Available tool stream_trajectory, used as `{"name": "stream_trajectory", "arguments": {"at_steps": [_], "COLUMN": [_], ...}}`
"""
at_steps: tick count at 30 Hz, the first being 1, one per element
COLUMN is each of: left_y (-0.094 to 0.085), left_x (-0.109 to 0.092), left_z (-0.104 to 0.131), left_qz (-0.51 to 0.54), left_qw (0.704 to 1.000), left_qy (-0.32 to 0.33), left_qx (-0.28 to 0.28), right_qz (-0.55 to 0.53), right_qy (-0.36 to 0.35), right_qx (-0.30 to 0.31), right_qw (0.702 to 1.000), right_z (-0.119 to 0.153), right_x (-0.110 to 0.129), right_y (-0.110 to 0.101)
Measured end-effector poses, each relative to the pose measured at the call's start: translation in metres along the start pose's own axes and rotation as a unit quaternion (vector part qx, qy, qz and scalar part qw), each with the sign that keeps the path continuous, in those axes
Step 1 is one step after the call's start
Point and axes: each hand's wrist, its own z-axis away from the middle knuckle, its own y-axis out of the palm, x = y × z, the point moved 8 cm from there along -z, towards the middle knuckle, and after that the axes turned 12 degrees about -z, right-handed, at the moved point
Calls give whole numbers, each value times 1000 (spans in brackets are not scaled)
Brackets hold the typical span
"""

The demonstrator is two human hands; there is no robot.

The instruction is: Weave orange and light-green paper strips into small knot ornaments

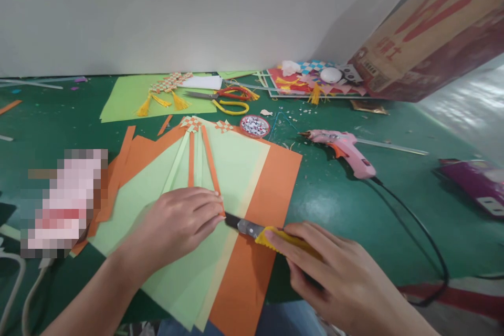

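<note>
Head view, knife blade (232,220) between hands (187,220) (334,268)

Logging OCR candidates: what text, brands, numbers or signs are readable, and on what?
"士": last red character on the paper bag; those before it too blurred to be sure.
Bag's big red logo: no certain letter.
Bag's fine print: too small.
Purple packet: white marks, unreadable.

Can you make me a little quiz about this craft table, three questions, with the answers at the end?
1. True or false: The right hand holds the yellow-handled knife with a dark blade.
2. Which of these is left of the pink plastic glue gun in the picture?
A) round red-rimmed dish of tiny bits
B) purple packet
C) black cord
3. Fill the blank: The left hand touches a narrow orange strip made of ____.

Key: 1 true; 2 A; 3 paper.
</note>
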Motion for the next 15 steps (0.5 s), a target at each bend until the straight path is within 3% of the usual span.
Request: {"name": "stream_trajectory", "arguments": {"at_steps": [15], "left_y": [3], "left_x": [2], "left_z": [1], "left_qz": [9], "left_qw": [1000], "left_qy": [-5], "left_qx": [5], "right_qz": [-1], "right_qy": [5], "right_qx": [8], "right_qw": [1000], "right_z": [-6], "right_x": [-1], "right_y": [2]}}
